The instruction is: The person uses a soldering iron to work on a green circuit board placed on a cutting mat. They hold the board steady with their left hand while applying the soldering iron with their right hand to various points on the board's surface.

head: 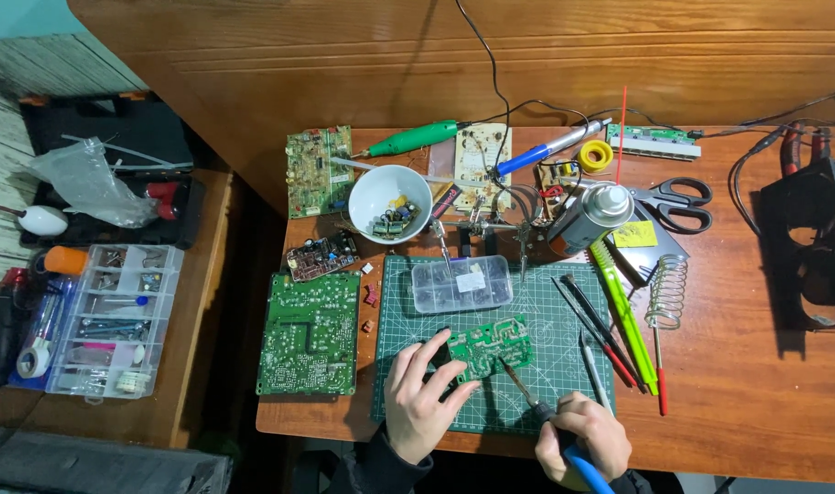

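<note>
Room: a wooden desk (756, 384) set against wood panelling, with a lower side table (203, 302) on the left.
Side table: a black tool case (116, 137) at the back with a clear plastic bag (84, 178) on it, and a clear parts organiser (116, 320) in front.
Cutting mat: a green gridded mat (564, 366) lies at the near middle of the desk.
Large board: a big green circuit board (310, 334) lies just left of the mat.
Bowl: a white bowl (388, 197) of small parts stands behind the mat.
Parts box: a clear lidded box (461, 284) rests on the far edge of the mat.
Spray can: it lies tilted right of the bowl (593, 215), scissors (678, 203) beside it.
Small board: a small green circuit board (491, 346) sits on the mat, tilted.
Left hand: the left hand (422, 398) grips the small board's left edge with fingers and thumb.
Right hand: the right hand (582, 439) is closed around a blue-handled soldering iron (541, 412); its tip touches the small board's lower right edge.
</note>
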